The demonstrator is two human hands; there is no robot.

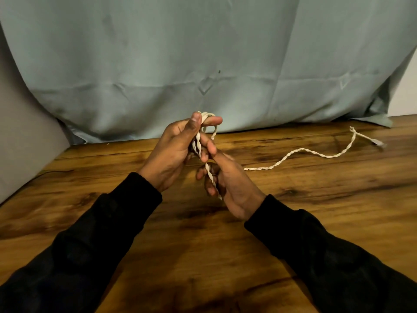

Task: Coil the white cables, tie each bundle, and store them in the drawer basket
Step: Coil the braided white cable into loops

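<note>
At the centre of the frame a twisted white cable [198,143] is looped in the left hand [173,150], whose fingers [195,120] curl round the coil. The right hand [228,179] pinches the strand just below; the loose tail trails right across the wooden tabletop [203,245], before a grey-green curtain [203,53].

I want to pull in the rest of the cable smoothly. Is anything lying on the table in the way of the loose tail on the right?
Nothing visible does. The loose tail of the white cable lies alone on the bare wooden table, running from the right hand out to its plug end. The left hand holds the coiled loops. No drawer basket is in view.
</note>
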